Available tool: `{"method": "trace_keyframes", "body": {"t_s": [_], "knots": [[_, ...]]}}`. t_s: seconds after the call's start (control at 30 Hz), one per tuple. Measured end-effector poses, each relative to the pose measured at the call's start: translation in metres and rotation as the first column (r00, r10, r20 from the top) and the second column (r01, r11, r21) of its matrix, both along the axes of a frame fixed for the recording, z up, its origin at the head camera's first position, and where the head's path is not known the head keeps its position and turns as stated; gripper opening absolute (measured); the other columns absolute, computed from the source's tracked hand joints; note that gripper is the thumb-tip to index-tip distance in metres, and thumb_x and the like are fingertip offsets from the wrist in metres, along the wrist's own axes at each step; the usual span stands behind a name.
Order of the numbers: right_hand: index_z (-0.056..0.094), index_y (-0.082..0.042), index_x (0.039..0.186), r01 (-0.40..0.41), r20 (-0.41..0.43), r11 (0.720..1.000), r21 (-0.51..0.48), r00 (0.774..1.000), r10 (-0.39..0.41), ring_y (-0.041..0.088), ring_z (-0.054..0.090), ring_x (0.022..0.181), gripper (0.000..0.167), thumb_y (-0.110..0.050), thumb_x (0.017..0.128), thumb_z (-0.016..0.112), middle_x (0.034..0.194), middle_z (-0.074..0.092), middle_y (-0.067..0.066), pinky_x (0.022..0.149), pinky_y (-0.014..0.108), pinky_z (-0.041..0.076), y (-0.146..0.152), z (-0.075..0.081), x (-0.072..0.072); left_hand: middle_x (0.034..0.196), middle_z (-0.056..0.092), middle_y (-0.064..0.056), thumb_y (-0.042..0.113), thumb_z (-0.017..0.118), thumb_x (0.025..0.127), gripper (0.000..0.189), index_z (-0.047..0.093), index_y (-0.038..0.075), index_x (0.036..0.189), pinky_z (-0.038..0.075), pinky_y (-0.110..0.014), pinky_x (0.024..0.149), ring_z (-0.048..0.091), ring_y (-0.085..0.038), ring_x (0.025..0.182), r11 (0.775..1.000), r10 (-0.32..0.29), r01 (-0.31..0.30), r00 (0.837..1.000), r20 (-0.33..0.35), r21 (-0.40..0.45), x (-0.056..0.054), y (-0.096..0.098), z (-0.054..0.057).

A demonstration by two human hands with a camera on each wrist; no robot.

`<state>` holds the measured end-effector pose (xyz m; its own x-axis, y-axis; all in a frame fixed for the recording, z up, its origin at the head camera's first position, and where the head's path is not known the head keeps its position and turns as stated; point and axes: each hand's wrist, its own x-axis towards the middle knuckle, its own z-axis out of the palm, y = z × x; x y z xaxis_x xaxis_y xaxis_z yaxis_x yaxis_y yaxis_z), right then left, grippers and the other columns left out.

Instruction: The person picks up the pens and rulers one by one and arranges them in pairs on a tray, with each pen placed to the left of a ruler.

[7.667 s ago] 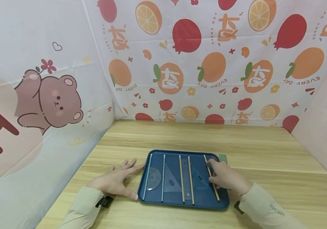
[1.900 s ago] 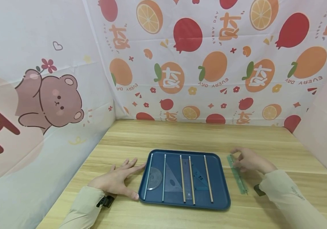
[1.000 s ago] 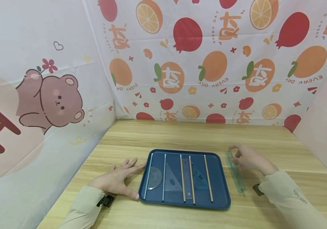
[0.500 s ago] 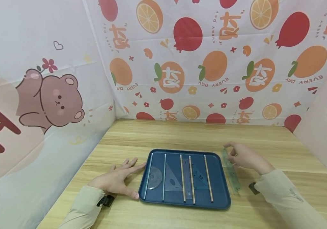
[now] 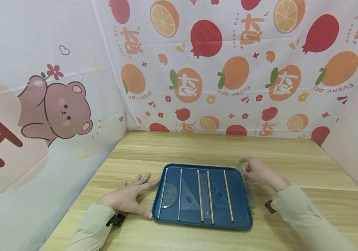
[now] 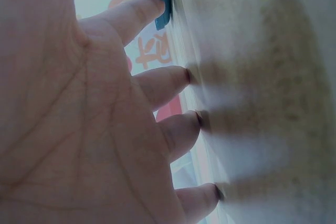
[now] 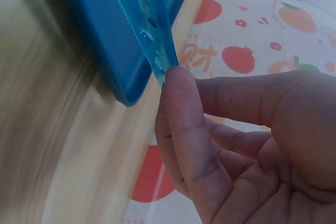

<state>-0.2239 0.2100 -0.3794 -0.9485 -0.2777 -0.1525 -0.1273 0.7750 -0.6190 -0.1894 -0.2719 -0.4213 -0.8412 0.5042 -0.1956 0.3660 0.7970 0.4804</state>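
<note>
My right hand (image 5: 262, 172) pinches the far end of a translucent green ruler (image 5: 249, 198) between thumb and fingers. The ruler overlaps the right rim of a blue tray (image 5: 241, 216). In the right wrist view the ruler (image 7: 149, 22) slants from the fingertips over the tray's corner (image 7: 118, 66). My left hand (image 5: 129, 198) rests on the table with fingers spread, its index finger and thumb touching the tray's left side. Inside the tray several pencils (image 5: 228, 197) lie apart, with a protractor (image 5: 171, 195), clear set square (image 5: 188, 200), clear ruler (image 5: 204, 195) and teal set square (image 5: 219, 197) among them.
The wooden table (image 5: 179, 148) surrounds the tray. A fruit-print cloth (image 5: 229, 104) stands behind it, and a bear-print cloth (image 5: 66, 111) hangs along the left. Inside the tray, a bare strip lies between the rightmost pencil and the right rim.
Earlier my right hand held the rightmost pencil; that pencil now lies released, slightly further left. The hand then took the green ruler from the table and moved it left onto the tray's rim.
</note>
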Motion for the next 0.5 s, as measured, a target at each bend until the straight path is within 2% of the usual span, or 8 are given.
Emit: {"method": "trace_keyframes", "body": {"t_s": [0.1,0.23,0.5], "knots": [[0.048,0.013,0.150,-0.010,-0.013,1.000,0.013,1.000,0.010,0.021,0.075,0.076,0.054,0.003,0.101,0.067,0.094,0.073,0.015,0.069,0.039,0.066,-0.004,-0.003,-0.001,0.179,0.017,-0.022,0.066,0.093,0.069,0.118,0.036,0.035,0.168,0.000,-0.093,0.114,0.010,-0.059,0.163,1.000,0.002,-0.002,1.000,0.001,-0.001,-0.001,0.000,-0.001],[0.047,0.012,0.151,0.000,0.011,1.000,0.000,1.000,0.000,0.022,0.075,0.075,0.054,0.003,0.101,0.066,0.094,0.071,0.015,0.070,0.039,0.067,-0.011,-0.008,-0.002,0.179,0.017,-0.022,0.066,0.093,0.070,0.118,0.035,0.036,0.169,0.000,-0.093,0.113,0.010,-0.059,0.163,1.000,0.004,-0.004,1.000,-0.001,-0.007,-0.001,-0.001,-0.001],[0.047,0.011,0.151,0.015,0.028,1.000,-0.012,1.000,-0.015,0.017,0.070,0.071,0.054,0.003,0.101,0.066,0.093,0.066,0.015,0.067,0.034,0.065,-0.018,-0.016,-0.001,0.180,0.017,-0.021,0.066,0.093,0.070,0.119,0.035,0.035,0.169,0.000,-0.093,0.114,0.010,-0.058,0.163,1.000,0.006,-0.006,1.000,-0.002,-0.010,-0.001,-0.002,-0.002]]}}
